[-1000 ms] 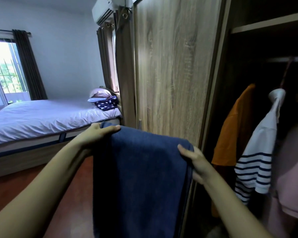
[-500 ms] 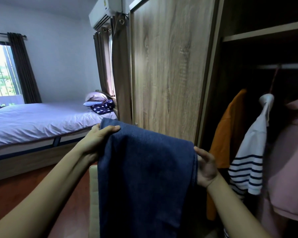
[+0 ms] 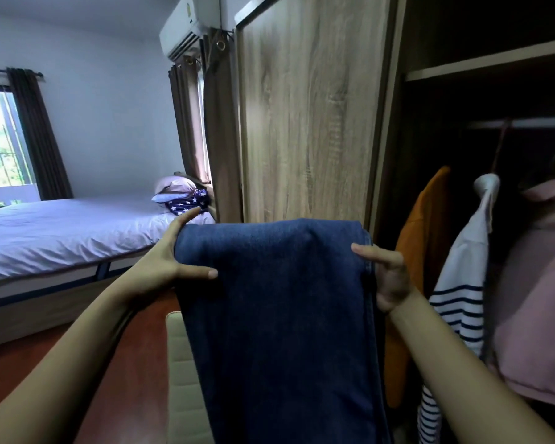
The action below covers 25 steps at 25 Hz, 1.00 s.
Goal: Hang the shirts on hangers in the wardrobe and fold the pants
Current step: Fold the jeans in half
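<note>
A pair of blue jeans point(image 3: 282, 315) hangs in front of me, doubled over at the top, its lower part running out of the frame. My left hand point(image 3: 167, 261) holds the left edge of the fold, thumb on the front and fingers behind. My right hand point(image 3: 386, 274) pinches the right edge, thumb on the front. In the open wardrobe point(image 3: 481, 129) to the right hang an orange shirt point(image 3: 420, 251), a white shirt with navy stripes point(image 3: 462, 283) and a pink shirt point(image 3: 539, 290) on the rail.
The wardrobe's wooden sliding door point(image 3: 305, 116) stands right behind the jeans. A bed point(image 3: 61, 232) with pillows and a star-patterned cloth point(image 3: 186, 203) lies to the left. A cream chair back point(image 3: 181, 373) shows below my left arm, over a red-brown floor.
The top of the jeans has levelled out between my hands. My left thumb has come round onto the front of the cloth. My view has shifted slightly to the right.
</note>
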Available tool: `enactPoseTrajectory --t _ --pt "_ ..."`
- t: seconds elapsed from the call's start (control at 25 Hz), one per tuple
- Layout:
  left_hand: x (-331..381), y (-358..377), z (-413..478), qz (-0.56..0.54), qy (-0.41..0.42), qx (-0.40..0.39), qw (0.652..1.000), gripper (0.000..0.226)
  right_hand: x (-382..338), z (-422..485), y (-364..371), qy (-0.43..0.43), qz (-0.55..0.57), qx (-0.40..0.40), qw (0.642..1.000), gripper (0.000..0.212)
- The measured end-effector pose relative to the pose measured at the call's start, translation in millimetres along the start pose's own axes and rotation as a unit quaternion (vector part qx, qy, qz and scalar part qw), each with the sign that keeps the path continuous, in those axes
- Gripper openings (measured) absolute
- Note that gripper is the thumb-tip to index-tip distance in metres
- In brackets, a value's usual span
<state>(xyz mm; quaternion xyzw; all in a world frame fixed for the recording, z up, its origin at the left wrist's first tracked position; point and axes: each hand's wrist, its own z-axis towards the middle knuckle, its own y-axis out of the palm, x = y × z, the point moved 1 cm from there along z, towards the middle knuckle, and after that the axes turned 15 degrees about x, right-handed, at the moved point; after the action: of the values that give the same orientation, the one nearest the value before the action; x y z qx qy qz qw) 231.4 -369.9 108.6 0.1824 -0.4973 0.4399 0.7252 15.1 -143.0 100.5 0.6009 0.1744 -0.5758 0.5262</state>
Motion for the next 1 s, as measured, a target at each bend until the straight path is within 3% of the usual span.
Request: enactPoseTrajectory --t 0.08,0.16,0.32,0.4,0.52,0.68,0.8,0.88,1.0 --pt "10 -1 6 -0.012 0.029 0.030 0.999 0.105 -15 1 10 -0.023 0.015 -0.042 0.999 0.039" --pt "18 -2 13 -0.009 0.067 0.049 0.997 0.089 -29 2 18 -0.065 -0.008 -0.066 0.996 0.028" --pt "25 8 14 -0.015 0.102 0.147 0.984 0.017 -45 7 25 -0.116 -0.073 -0.049 0.989 0.034" --pt "26 15 11 -0.068 0.058 0.166 0.982 0.003 -46 5 27 -0.135 -0.091 -0.044 0.986 0.035" --pt "25 27 3 -0.156 0.002 0.138 0.978 0.038 -42 2 28 -0.145 -0.100 -0.047 0.983 0.037" --pt "10 42 -9 -0.134 0.052 0.112 0.983 0.027 -33 10 22 -0.148 -0.085 0.001 0.985 0.039" --pt "9 45 -6 -0.140 0.038 0.145 0.979 0.021 -44 16 11 -0.154 -0.129 0.023 0.979 0.041" --pt "18 43 -5 -0.157 0.012 0.157 0.975 0.016 -58 20 4 -0.181 -0.212 0.028 0.960 0.028" --pt "32 39 -3 -0.164 -0.004 0.141 0.976 0.012 -62 26 -3 -0.275 -0.351 0.102 0.889 0.013"
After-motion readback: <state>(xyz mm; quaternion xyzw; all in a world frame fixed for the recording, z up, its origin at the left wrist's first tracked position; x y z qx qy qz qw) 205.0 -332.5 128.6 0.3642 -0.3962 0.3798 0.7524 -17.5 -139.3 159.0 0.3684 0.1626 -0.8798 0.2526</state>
